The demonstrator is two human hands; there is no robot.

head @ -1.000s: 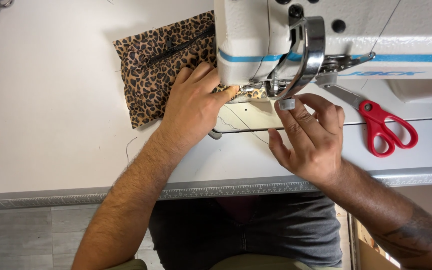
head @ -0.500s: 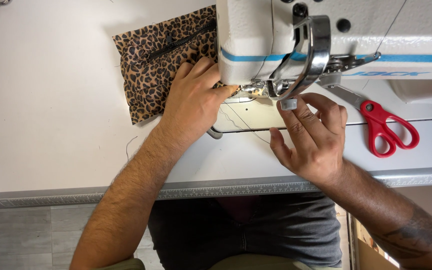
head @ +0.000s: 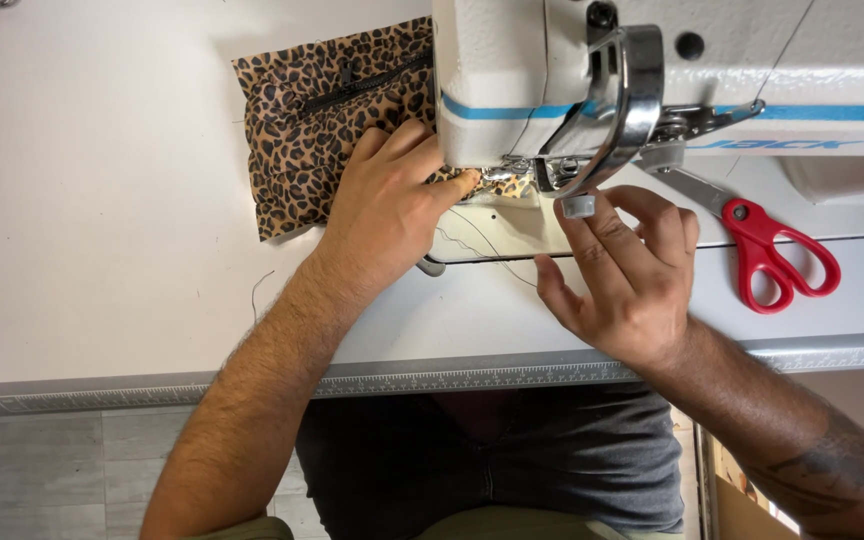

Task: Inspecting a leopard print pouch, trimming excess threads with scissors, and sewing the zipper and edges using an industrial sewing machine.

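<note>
Work surface: a white sewing bench (head: 102,250), with a ruled metal strip (head: 452,378) along its front edge. Below the edge, grey floor tiles show at the left and the person's grey shirt at the middle.

Count: one white sewing machine (head: 712,60) with a blue stripe, standing at the back right of the bench; one piece of leopard-print fabric (head: 302,130) with one dark zip sewn in, lying flat at the back middle, its right end running under the machine head; one pair of red-handled scissors (head: 777,250) near the right end, blades partly under the machine; one green scrap at the left edge — too small to identify.

Left hand (head: 392,205): palm down, fingers extended and together, pressing the fabric flat, fingertips right at the presser foot (head: 507,178). It grips nothing.

Right hand (head: 627,270): on the bench just right of the needle area, fingers loosely spread and slightly curled, fingertips touching the small grey lever tip (head: 577,205) beneath the machine head — not closed round it.
</note>
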